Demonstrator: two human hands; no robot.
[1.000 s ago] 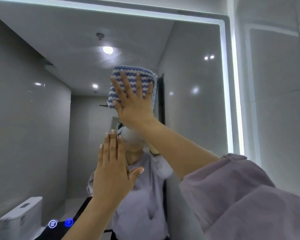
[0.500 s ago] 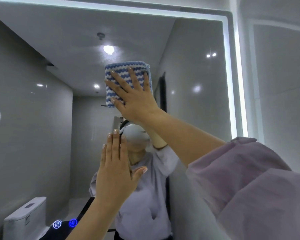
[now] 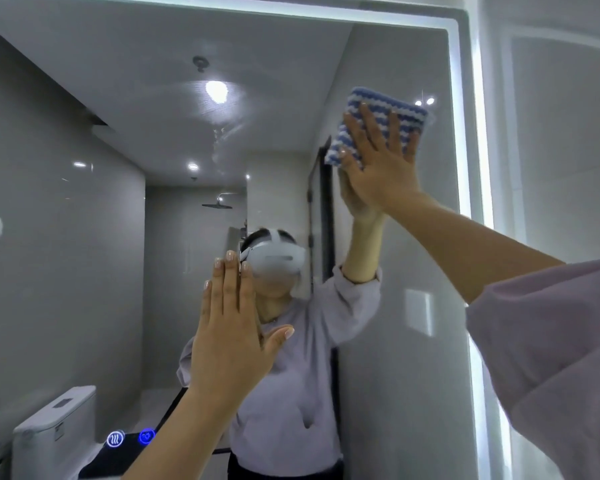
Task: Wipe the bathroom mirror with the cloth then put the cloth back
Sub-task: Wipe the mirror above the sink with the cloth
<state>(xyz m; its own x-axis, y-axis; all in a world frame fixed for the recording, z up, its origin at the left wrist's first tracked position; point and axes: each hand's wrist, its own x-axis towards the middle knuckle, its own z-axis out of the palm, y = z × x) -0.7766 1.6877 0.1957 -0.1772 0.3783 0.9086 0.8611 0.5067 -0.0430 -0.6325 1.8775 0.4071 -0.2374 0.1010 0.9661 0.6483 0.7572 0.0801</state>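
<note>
The bathroom mirror (image 3: 118,237) fills most of the view, framed by a lit white strip. A folded blue-and-white striped cloth (image 3: 381,109) is pressed flat against the glass near the upper right corner. My right hand (image 3: 383,164) lies over it with fingers spread, palm pushing the cloth onto the mirror. My left hand (image 3: 232,334) rests flat on the glass lower down, near the middle, fingers together and holding nothing. Faint wipe streaks show on the glass near the reflected ceiling light.
The lit mirror edge (image 3: 478,133) runs down the right, with a tiled wall (image 3: 561,133) beyond it. Two glowing blue touch buttons (image 3: 130,438) sit at the mirror's lower left. A toilet cistern (image 3: 54,427) and a person wearing a headset appear as reflections.
My right hand has slid the cloth from the upper middle of the mirror to the upper right, close to the lit edge. My left hand has stayed flat on the glass.
</note>
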